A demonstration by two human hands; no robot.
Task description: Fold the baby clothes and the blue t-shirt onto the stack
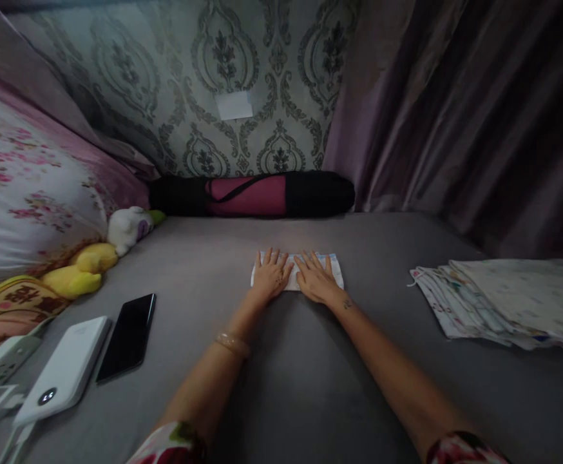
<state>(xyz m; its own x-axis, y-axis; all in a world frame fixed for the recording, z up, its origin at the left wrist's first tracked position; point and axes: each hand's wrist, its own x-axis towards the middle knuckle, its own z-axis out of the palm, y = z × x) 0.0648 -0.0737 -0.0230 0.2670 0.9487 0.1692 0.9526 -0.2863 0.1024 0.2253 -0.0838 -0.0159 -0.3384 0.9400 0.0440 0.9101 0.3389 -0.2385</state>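
Observation:
A small folded white cloth [291,282] with a bluish edge lies flat on the grey bed sheet [281,386], near the middle. On its left part rests my left hand [270,276], palm down with the fingers spread. My right hand [316,277] lies likewise on the right part, fingers stretched out and apart. Both hands press on the cloth from above without gripping it, and they cover much of it. Over to the right is a stack of folded patterned cloths [513,299].
At the left lie a black phone [127,338], a white power bank [64,367] with a cable, and a power strip [8,364]. Plush toys [76,274] line the floral pillow [35,180]. A black and pink rolled bag [247,195] lies along the wall; curtains [431,116] hang at right.

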